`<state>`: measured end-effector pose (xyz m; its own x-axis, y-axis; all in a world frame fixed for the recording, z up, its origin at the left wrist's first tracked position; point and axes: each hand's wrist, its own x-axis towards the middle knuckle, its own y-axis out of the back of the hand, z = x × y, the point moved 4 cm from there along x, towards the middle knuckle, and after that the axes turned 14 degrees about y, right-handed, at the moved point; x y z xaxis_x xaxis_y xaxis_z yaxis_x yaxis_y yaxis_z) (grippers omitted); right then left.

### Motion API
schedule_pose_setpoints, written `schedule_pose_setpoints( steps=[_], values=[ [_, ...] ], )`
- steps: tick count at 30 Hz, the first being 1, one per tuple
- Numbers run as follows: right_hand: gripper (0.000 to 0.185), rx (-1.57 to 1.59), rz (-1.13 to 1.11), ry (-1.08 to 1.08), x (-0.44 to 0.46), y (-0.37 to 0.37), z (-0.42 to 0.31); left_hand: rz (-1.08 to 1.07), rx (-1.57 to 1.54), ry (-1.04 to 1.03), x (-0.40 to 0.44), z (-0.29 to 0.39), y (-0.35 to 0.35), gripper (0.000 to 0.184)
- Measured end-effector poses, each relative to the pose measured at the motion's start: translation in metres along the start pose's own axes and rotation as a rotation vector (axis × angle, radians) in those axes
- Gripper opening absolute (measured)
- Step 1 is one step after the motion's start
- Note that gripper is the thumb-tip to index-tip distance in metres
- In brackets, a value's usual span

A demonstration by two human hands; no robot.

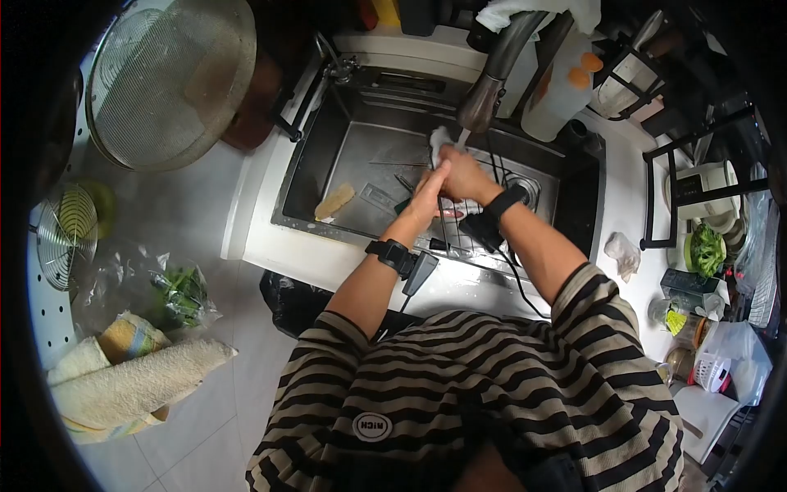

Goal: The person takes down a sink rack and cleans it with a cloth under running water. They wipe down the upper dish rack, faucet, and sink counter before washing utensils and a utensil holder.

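Both hands are close together over the metal sink [352,152], below the faucet [484,98]. My right hand [466,175] is closed, its fingers curled next to a white, foamy-looking bit [440,143]. My left hand [428,195] presses against it from the left, fingers bent inward. Whatever lies between the hands is mostly hidden; thin dark rods show around them. A wire rack [484,250] sits in the sink below my right wrist. Left of the hands lie some thin utensils [379,195] and a tan sponge [334,202].
A large mesh strainer [172,82] stands at upper left. A bottle with orange marks [557,90] is behind the sink. Black racks [660,201] and a bowl of greens [707,250] line the right counter. Towels [147,381] and bagged greens [182,295] are at left.
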<state>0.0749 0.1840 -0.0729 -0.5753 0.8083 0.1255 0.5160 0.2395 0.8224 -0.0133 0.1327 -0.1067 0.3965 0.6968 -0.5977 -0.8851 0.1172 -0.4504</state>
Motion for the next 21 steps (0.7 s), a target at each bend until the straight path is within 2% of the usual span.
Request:
schedule_pose_setpoints(
  steps=[1, 3, 4, 6, 9, 11, 12, 13, 15, 17, 18, 20, 21],
  values=[
    [0.034, -0.031, -0.045, 0.11, -0.003, -0.012, -0.006, 0.133, -0.03, -0.039, 0.011, -0.003, 0.013, 0.057],
    [0.03, -0.001, -0.263, 0.189, -0.029, -0.029, -0.02, 0.152, -0.182, -0.088, 0.028, 0.003, 0.035, 0.052],
    [0.021, -0.02, -0.264, 0.218, -0.043, -0.029, -0.032, 0.161, -0.256, -0.111, 0.021, 0.013, 0.036, 0.05],
    [0.021, 0.001, -0.441, 0.253, -0.044, -0.032, -0.031, 0.162, -0.187, -0.136, 0.014, 0.019, 0.034, 0.044],
    [0.023, -0.038, -0.053, 0.025, -0.018, -0.004, -0.009, 0.176, 0.034, -0.111, 0.011, 0.026, 0.028, 0.047],
    [0.023, -0.191, 0.221, 0.013, -0.003, 0.021, -0.007, 0.128, 0.063, -0.101, -0.004, 0.029, 0.003, 0.051],
    [0.024, -0.245, 0.255, 0.033, 0.0, 0.024, -0.012, 0.101, 0.083, -0.094, -0.007, 0.027, -0.007, 0.053],
    [0.024, -0.301, 0.29, 0.054, 0.004, 0.027, -0.019, 0.051, 0.09, -0.041, -0.005, 0.022, -0.012, 0.063],
    [0.028, -0.324, 0.333, 0.12, 0.007, 0.014, -0.011, 0.12, 0.063, -0.074, -0.005, 0.021, -0.011, 0.071],
    [0.03, -0.137, 0.222, 0.069, -0.001, -0.002, -0.009, 0.147, 0.051, -0.037, -0.003, 0.021, -0.001, 0.083],
    [0.031, -0.045, 0.162, 0.047, -0.007, -0.008, -0.012, 0.214, 0.069, -0.075, 0.003, 0.019, 0.005, 0.084],
    [0.03, 0.108, -0.139, 0.122, -0.025, -0.025, -0.017, 0.351, 0.101, -0.148, 0.023, 0.005, 0.028, 0.085],
    [0.027, 0.122, -0.173, 0.132, -0.029, -0.026, -0.014, 0.466, 0.191, -0.183, 0.023, 0.009, 0.03, 0.089]
  ],
)
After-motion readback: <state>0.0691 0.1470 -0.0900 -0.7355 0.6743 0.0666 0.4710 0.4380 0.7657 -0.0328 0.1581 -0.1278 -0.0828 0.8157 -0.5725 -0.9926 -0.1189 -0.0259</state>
